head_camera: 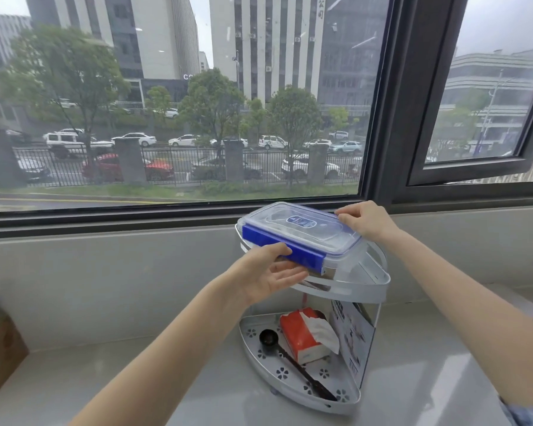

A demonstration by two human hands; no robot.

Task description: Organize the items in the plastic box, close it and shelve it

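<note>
On the sill by the window, one 2-tier corner rack (379, 281) stands w/ one clear box (302, 238) over its top tier. Box lid is on; blue clip on the near long side is down. Two hands on the box: left hand (271, 272) grips the near-left end, thumb over the blue clip, fingers curled under the base; right hand (366, 219) holds the far-right end, fingers bent over the lid edge. Whether the box base rests on the tier or hangs just above, can't tell. Lower tier holds one orange tissue pack (302, 336), one black scoop (290, 358), one leaflet (354, 336) upright at the right side. Cardboard box (0, 348) at far left, well apart. Window frame sits close behind the rack; sill left of the rack is bare.
</note>
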